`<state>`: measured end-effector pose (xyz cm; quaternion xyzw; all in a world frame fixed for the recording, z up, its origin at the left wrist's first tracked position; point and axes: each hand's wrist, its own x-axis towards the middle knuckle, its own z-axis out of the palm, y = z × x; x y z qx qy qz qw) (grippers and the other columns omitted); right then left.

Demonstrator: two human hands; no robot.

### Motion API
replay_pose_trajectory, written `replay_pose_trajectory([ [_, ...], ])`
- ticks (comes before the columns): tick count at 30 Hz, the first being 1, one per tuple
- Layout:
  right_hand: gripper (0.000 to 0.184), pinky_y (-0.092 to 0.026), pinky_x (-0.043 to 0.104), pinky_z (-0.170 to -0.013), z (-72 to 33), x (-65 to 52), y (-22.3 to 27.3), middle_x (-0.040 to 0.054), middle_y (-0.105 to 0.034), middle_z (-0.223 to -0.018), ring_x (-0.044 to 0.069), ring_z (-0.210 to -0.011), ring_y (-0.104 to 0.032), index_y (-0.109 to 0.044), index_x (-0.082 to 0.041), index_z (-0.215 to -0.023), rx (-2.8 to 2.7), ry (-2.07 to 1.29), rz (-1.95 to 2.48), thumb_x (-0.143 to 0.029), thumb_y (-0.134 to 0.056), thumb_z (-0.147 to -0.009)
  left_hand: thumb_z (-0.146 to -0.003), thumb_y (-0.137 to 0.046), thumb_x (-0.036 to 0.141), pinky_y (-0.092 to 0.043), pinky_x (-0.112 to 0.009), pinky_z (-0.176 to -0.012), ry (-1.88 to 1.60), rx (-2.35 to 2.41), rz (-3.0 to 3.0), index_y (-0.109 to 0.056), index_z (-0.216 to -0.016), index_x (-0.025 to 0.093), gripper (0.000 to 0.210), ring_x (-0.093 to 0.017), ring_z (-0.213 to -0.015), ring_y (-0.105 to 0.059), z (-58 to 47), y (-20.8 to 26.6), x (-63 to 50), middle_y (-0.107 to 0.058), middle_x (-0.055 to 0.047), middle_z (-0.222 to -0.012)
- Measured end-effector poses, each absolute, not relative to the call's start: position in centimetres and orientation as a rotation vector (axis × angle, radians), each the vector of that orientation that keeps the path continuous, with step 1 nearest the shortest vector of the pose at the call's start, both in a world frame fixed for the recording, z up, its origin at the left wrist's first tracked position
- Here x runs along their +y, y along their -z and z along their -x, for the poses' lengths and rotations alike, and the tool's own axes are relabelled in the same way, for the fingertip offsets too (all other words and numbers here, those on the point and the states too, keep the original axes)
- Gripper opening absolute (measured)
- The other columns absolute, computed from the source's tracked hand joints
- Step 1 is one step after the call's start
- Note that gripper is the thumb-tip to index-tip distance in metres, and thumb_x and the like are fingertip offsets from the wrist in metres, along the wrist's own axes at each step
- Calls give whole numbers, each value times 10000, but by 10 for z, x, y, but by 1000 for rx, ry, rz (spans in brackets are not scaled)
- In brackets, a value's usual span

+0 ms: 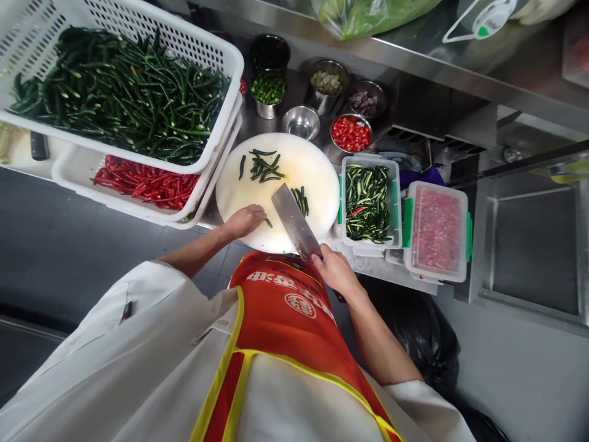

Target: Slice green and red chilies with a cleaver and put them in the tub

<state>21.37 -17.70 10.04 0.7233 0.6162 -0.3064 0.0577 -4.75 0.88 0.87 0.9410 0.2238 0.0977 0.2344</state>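
Note:
My right hand [337,268] is wrapped round the handle of a cleaver [294,221], whose broad blade lies over the round white cutting board [234,184]. At the board's left front, my left hand [246,222] has its fingers curled around a green chili [268,223], one end of which pokes out. Several whole green chilies [265,167] lie loose toward the back of the board. Right of the blade sits a small row of green chili pieces [300,201].
A white basket of green chilies [138,98] stands at left above a tray of red chilies [147,184]. Right of the board are tubs of sliced green chilies [368,202] and minced meat [437,230]. Behind stand an empty steel bowl [301,123] and cut red chilies [351,133].

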Motion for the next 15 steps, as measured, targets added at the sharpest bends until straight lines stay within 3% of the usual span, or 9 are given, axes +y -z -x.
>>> replay_pose_trajectory([
  [10,201,-293,286,-658,-220,-164,-127,100,-713,-906,219,-832,-655,-545,-180,-1065,1922,1011,-1952,-332,-432,-999,-1005,-413,263,-513,-310,-878,-337,655,-2610,-694,-950,171,301,-184,-980,-611,47,0,2,-675,-86,-1008],
  [15,221,-335,290,-679,-199,-151,-114,132,-717,-962,237,-871,-668,-527,-155,-1106,1915,1034,-1950,-312,-410,-1005,-993,-436,242,-521,-309,-887,-391,640,-2609,-701,-962,165,278,-180,-988,-608,51,5,2,-680,-86,-1032],
])
